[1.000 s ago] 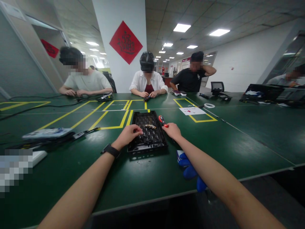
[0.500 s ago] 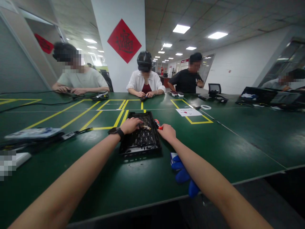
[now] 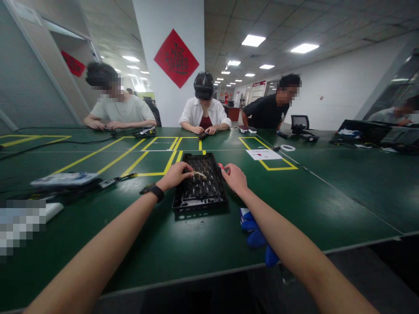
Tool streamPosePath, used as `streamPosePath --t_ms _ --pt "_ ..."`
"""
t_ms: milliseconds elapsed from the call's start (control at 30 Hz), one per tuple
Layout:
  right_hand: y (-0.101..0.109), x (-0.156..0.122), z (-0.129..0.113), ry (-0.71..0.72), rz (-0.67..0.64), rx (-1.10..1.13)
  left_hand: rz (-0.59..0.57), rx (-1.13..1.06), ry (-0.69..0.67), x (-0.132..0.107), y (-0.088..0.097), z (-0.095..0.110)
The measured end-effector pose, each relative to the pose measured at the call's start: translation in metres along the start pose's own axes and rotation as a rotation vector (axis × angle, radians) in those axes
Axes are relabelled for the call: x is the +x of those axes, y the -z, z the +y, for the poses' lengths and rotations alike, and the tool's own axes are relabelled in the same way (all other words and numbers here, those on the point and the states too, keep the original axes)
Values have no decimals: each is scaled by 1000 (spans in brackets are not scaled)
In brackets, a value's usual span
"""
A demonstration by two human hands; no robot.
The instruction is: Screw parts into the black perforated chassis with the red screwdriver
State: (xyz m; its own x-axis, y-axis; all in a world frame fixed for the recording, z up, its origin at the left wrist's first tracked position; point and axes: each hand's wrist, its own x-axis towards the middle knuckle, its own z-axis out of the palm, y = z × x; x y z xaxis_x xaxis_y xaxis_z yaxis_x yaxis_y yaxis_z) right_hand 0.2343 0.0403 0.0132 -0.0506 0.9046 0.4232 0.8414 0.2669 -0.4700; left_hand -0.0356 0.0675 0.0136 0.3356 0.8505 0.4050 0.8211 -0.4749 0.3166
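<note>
A black shallow tray-like housing (image 3: 200,200), with a ribbed inside, lies on the green table in front of me. Over its left edge reaches my left hand (image 3: 176,175), thumb and fingers pinched at the end of a small pale strip-like part (image 3: 200,175) above the housing. My right hand (image 3: 236,179) is closed just beyond the right edge, around a red-handled tool (image 3: 221,166); most of the tool is hidden by the fingers, so its kind does not show. Blue-and-white gloves (image 3: 256,237) lie under my right forearm.
Yellow tape lines and a white paper sheet (image 3: 263,155) mark the table (image 3: 327,192). A stack of devices with cables (image 3: 65,179) is at left. A tape roll (image 3: 287,148) lies farther right. Several people sit across the table.
The view has shifted slightly, moving the scene rightward. My left hand has drawn back toward the housing's left edge. The person in black leans more to the right, with the raised hand lowered.
</note>
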Motion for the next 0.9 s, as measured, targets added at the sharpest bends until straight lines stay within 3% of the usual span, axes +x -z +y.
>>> streamPosePath --t_ms 100,200,300,433,733,833,900 --pt "2 -4 -10 136 54 120 164 -161 61 -21 2 7" --pt "0 -7 -18 281 34 276 238 -242 20 -36 2 19" --pt "-7 -7 -22 373 -72 484 308 -324 -34 -42 0 33" --pt "-13 -6 -24 364 -235 670 317 -389 -70 -40 -1 45" --pt "-12 -7 -27 304 -298 592 238 -426 -100 -42 0 49" --pt "-9 -8 -29 329 -285 559 278 -446 -89 -40 -1 42" --pt "-4 -9 -32 376 -278 521 349 -458 -9 -38 -5 31"
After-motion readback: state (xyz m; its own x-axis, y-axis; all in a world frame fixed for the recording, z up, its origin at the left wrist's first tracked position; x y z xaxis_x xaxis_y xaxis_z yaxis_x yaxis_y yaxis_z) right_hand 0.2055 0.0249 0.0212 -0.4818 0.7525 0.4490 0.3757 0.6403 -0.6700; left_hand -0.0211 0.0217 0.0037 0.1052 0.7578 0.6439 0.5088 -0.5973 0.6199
